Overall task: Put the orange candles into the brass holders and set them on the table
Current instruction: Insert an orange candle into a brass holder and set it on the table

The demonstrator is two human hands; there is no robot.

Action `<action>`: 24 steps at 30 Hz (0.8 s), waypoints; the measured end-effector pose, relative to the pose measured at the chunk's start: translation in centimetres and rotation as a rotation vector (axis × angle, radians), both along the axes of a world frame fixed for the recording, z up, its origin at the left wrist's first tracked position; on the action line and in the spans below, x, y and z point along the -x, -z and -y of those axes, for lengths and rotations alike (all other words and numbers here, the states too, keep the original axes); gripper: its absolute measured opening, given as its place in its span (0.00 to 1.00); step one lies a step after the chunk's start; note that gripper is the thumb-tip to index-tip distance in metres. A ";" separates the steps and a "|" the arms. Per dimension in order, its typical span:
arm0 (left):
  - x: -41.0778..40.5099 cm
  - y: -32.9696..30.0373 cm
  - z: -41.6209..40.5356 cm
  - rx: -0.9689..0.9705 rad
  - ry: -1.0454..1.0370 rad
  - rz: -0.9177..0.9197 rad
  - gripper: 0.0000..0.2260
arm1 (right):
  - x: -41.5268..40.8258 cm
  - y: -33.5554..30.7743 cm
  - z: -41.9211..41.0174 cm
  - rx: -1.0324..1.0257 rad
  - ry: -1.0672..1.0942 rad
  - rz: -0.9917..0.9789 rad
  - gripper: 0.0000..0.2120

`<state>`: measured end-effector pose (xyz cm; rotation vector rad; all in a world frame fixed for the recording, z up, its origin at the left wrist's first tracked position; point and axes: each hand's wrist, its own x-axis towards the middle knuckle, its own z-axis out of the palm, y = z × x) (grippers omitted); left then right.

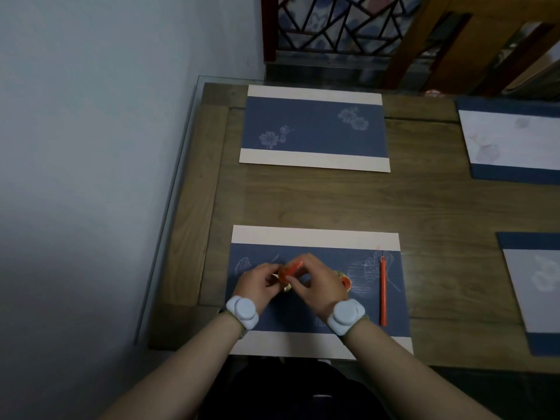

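Over the near blue placemat [303, 316], my left hand [257, 283] and my right hand [315, 281] meet around an orange candle [292, 269] seen end-on. A brass holder [286, 287] peeks out just below it between my fingers. Whether the candle sits in the holder is hidden by my fingers. Beside my right wrist, a second brass holder [344, 280] rests on the mat, partly hidden. A second orange candle [383, 291] lies flat on the mat's right side, apart from both hands.
The wooden table [303, 198] has a glass top, with its left edge near a grey wall. Another blue placemat [313, 128] lies at the far side, and two more placemats [515, 144] [533, 286] lie at the right. Chair backs stand beyond the table.
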<state>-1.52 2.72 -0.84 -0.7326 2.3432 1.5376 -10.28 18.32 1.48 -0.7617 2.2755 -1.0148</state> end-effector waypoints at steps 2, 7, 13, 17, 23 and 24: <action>-0.1 0.1 -0.3 -0.026 -0.029 -0.019 0.14 | -0.3 0.0 -0.1 -0.009 -0.028 -0.063 0.05; -0.4 0.5 -0.6 -0.051 -0.040 -0.027 0.15 | -0.8 0.6 -0.2 -0.005 -0.033 -0.109 0.05; -0.5 0.2 -0.8 -0.057 -0.023 -0.030 0.17 | -0.9 0.8 0.0 -0.026 -0.026 -0.088 0.04; -0.8 -0.2 -0.6 -0.037 0.002 -0.014 0.17 | -1.0 0.7 0.1 -0.039 -0.021 -0.117 0.05; -0.8 -0.4 -0.6 -0.048 -0.039 -0.018 0.14 | -0.9 0.6 0.3 -0.075 -0.025 -0.117 0.06; -0.7 -0.4 -0.7 -0.056 -0.040 -0.021 0.14 | -0.8 0.5 0.3 -0.080 -0.023 -0.121 0.06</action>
